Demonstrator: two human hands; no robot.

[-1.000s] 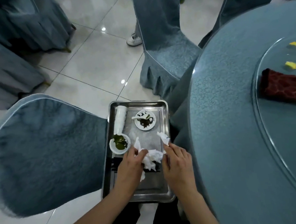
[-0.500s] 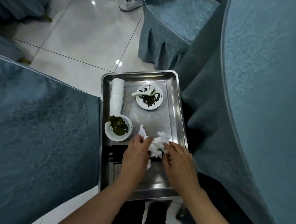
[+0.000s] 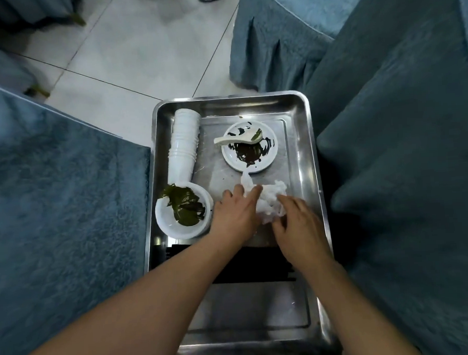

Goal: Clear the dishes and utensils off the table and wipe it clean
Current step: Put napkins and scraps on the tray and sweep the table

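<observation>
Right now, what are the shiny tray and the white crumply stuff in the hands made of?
The tray looks like stainless steel: silvery, brushed and reflective. The crumpled wad between the left hand and right hand looks like thin, soft tissue paper.

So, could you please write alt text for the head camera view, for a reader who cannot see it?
Two bare hands, left hand and right hand, gather crumpled white tissue on a steel tray. The tray also holds stacked white cups lying on their side, a bowl of green leaves, and a sauce-stained plate with a white spoon.
</observation>
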